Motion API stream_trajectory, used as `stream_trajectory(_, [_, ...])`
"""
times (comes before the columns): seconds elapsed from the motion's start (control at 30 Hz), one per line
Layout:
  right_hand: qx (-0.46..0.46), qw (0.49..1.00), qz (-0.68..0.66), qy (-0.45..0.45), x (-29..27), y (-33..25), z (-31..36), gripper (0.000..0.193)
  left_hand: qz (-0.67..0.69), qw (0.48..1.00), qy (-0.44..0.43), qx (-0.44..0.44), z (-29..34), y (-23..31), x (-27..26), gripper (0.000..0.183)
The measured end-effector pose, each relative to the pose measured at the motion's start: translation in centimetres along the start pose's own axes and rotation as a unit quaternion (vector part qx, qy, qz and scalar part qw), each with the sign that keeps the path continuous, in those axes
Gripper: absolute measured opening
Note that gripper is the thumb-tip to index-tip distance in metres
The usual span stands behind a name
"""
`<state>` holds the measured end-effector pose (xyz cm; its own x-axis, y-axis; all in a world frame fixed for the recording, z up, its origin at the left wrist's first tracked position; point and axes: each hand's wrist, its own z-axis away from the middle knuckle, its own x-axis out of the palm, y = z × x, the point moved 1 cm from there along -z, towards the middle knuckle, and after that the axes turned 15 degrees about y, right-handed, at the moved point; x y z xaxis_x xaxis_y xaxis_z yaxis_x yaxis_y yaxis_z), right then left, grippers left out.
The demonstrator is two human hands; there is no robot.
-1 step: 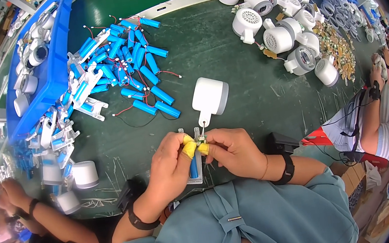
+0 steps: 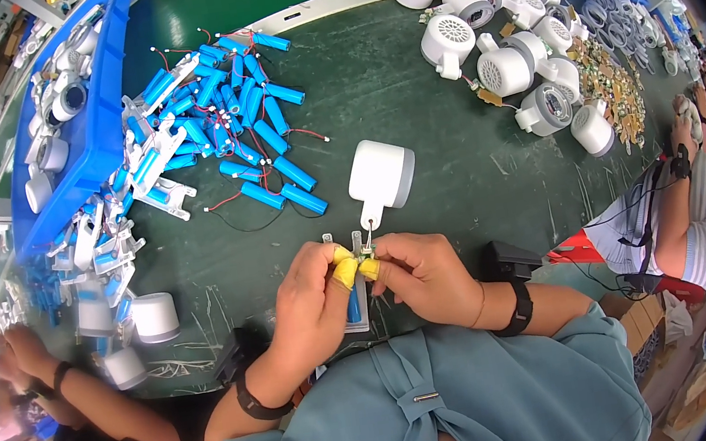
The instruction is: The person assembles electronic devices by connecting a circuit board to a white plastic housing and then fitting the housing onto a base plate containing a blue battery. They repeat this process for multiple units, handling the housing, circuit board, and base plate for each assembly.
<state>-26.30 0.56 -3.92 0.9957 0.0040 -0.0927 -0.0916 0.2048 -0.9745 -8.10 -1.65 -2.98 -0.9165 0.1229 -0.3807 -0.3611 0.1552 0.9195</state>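
Note:
Before me a white round-bodied housing with a grey rim (image 2: 378, 176) lies on its side, its short stem pointing at my hands. Wires run from the stem to a small green circuit board (image 2: 368, 254). My right hand (image 2: 426, 275) pinches this board, yellow tape wrapped on its thumb. My left hand (image 2: 305, 299), with yellow-taped thumb and finger, is closed at the board's left side; what its fingertips grip is hidden. Beneath the hands lies a white plastic holder (image 2: 364, 320) with a blue cylindrical battery (image 2: 352, 305) in it.
Loose blue batteries with wires (image 2: 233, 102) are heaped at the far left, near a blue bin (image 2: 113, 83) of white housings. More white housings (image 2: 505, 71) and small circuit boards (image 2: 610, 90) lie at the right. Co-workers' arms (image 2: 108, 404) show at both sides.
My left hand and the holder with the battery have shifted very slightly. The right hand and the housing look the same.

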Motion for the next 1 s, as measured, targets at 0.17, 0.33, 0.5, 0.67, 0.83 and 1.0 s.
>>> stream_trajectory(0.17, [-0.092, 0.994, 0.043, 0.038, 0.5, 0.5, 0.1, 0.014, 0.001, 0.999, 0.052, 0.015, 0.6, -0.3, 0.3, 0.014])
stream_trajectory(0.33, [-0.128, 0.988, 0.065, 0.058, 0.6, 0.8, 0.2, 0.012, 0.005, 0.996, 0.085, 0.017, 1.0, 0.0, 0.7, 0.018])
stream_trajectory(0.5, [-0.150, 0.981, 0.097, 0.073, 0.8, 0.9, 0.4, 0.008, -0.019, 0.994, 0.090, 0.065, 1.6, 0.3, 0.9, 0.023])
stream_trajectory(0.67, [-0.179, 0.973, 0.112, 0.088, 1.0, 1.0, 0.5, 0.006, -0.059, 0.990, 0.076, 0.100, 1.8, 0.7, 1.0, 0.025])
stream_trajectory(0.83, [-0.204, 0.967, 0.118, 0.094, 1.0, 1.0, 0.5, 0.007, -0.073, 0.985, 0.071, 0.141, 1.6, 0.8, 1.0, 0.025])
stream_trajectory(1.0, [-0.204, 0.969, 0.121, 0.075, 0.8, 1.2, 0.4, 0.008, -0.069, 0.987, 0.061, 0.133, 1.3, 0.8, 0.8, 0.024])
